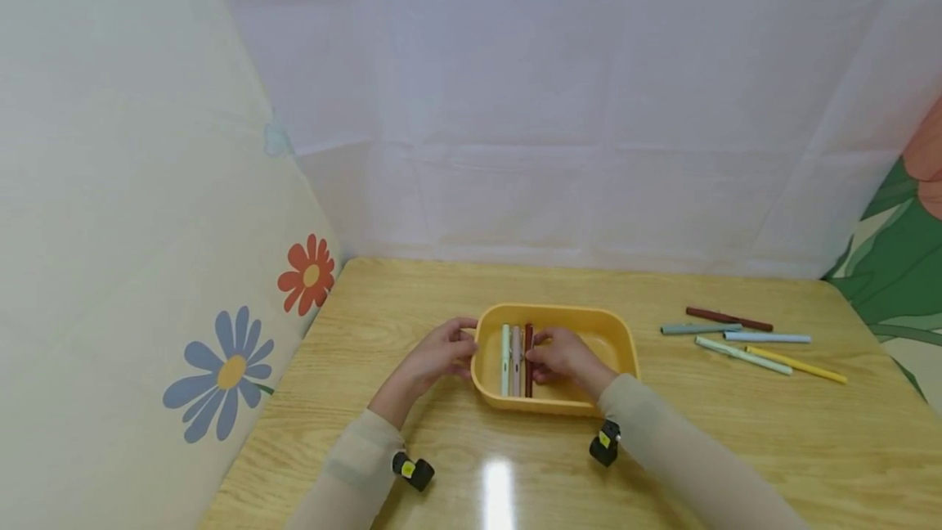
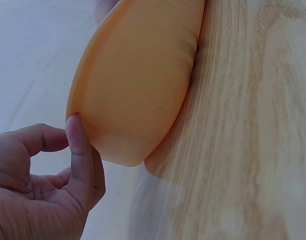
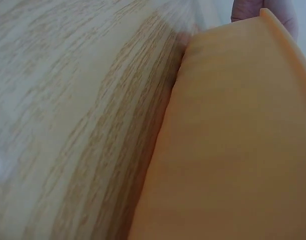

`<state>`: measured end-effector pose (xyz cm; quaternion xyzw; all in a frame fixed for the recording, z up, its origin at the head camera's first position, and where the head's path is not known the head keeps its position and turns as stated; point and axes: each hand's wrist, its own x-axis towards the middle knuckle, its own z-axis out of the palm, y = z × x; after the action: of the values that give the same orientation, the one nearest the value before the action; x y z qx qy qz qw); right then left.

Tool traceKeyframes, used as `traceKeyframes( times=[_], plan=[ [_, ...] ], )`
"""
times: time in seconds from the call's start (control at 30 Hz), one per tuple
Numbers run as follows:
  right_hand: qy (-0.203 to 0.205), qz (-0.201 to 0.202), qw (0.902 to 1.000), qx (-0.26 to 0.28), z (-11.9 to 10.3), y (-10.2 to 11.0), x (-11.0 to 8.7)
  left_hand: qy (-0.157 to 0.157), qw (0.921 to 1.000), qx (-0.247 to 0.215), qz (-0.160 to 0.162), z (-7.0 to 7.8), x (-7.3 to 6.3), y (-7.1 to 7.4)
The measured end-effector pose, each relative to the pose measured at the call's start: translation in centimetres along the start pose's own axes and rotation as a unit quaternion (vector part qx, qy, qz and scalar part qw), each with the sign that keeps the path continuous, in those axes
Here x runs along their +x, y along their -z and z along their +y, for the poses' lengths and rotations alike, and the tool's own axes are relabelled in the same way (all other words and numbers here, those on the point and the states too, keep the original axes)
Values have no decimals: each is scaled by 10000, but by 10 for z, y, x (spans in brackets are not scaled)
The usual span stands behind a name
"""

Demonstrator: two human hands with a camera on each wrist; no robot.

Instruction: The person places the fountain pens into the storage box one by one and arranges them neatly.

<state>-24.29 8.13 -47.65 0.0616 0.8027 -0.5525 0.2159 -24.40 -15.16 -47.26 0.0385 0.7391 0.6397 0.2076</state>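
A yellow rectangular tray (image 1: pixel 508 405) with rounded corners sits on the table. My left hand (image 1: pixel 438 352) is at its left end, relaxed fingers touching the outer wall by the rim; the left wrist view shows a fingertip (image 2: pixel 76 125) right at that rim. Inside the tray my right hand (image 1: pixel 565 357) pinches a dark red pen (image 1: pixel 529 338), which lies lengthwise front to back. Left of it lie a mauve pen (image 1: pixel 516 362) and a pale green pen (image 1: pixel 505 358), roughly parallel. In the right wrist view the tray's front wall (image 3: pixel 233 125) hides the right hand.
On the right of the table lie a dark red pen (image 1: pixel 728 318), a grey-green pen (image 1: pixel 699 329), a light blue pen (image 1: pixel 769 338), a pale green pen (image 1: pixel 743 356) and a yellow pen (image 1: pixel 798 364), some crossing. A white cloth (image 1: pixel 508 105) hangs behind the wooden table (image 1: pixel 412 289).
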Motion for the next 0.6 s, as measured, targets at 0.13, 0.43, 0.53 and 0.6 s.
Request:
traceKeyframes(
  times=[0.13, 0.43, 0.53, 0.6],
  plan=[
    [58, 107, 9999, -94, 2, 0, 1, -32, 10000, 38, -22, 0, -1, -1],
    [90, 108, 9999, -94, 1, 0, 2, 34, 9999, 96, 21, 2, -1, 0],
    [88, 200, 9997, -117, 4, -1, 4, 28, 9999, 109, 18, 3, 0, -1],
    [81, 209, 9997, -74, 4, -2, 4, 50, 9999, 118, 25, 2, 0, -1]
  ],
)
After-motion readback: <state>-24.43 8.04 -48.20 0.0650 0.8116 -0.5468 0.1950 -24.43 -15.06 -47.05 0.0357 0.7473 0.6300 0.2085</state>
